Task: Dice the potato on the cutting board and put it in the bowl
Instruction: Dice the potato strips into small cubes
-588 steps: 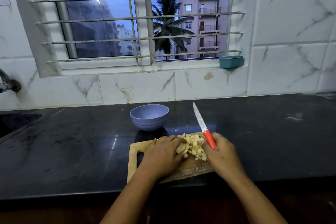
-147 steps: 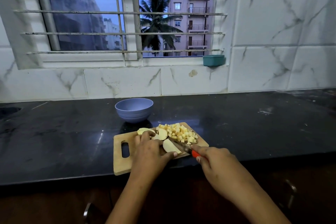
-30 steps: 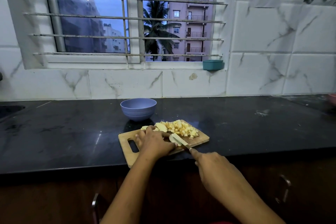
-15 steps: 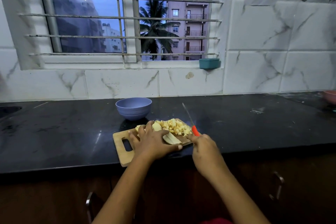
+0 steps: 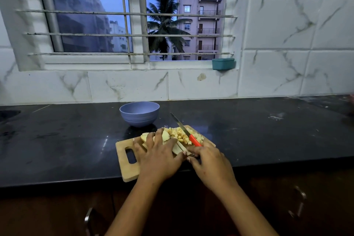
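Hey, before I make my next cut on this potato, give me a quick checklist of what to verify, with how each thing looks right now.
1. Knife grip: ok. The right hand holds the knife by its red handle, blade raised over the diced potato.
2. Guiding fingers tucked: not ok. The left hand lies spread on the potato slices, fingers straight.
3. Board secure: cannot tell. The cutting board has its near corner at the front edge of the counter.
4. Bowl within reach: ok. The bowl stands just behind the board.
5. Dicing finished: not ok. Slices and strips under the left hand are uncut.
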Motion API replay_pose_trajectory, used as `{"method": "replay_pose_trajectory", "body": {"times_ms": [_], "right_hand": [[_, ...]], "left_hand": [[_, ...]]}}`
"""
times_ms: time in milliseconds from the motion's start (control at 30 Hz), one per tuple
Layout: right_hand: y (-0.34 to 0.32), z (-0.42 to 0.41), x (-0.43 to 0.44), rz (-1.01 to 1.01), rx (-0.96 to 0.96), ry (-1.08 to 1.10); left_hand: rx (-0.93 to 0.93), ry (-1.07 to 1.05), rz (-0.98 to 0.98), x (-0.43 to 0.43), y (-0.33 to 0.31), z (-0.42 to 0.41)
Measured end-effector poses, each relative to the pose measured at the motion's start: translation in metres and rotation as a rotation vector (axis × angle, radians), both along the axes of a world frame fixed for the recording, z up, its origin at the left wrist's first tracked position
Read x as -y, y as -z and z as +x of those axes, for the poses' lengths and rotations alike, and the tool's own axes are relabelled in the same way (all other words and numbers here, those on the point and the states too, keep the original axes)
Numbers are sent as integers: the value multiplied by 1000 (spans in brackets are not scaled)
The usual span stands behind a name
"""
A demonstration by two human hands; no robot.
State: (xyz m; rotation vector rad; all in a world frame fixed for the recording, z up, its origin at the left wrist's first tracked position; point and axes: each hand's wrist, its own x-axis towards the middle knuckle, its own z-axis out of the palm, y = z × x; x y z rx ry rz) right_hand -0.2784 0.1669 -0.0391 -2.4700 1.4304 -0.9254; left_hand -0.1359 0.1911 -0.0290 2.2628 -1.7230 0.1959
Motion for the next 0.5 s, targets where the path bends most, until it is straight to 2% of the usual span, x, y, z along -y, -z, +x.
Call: {"method": "replay_pose_trajectory", "body": {"times_ms": [333, 500], "right_hand": [[0, -2, 11, 4, 48, -31], [4, 7, 13, -9, 82, 18]], "left_hand": [[-123, -9, -90, -5, 1, 2], [-85, -20, -87, -4, 5, 2]]}}
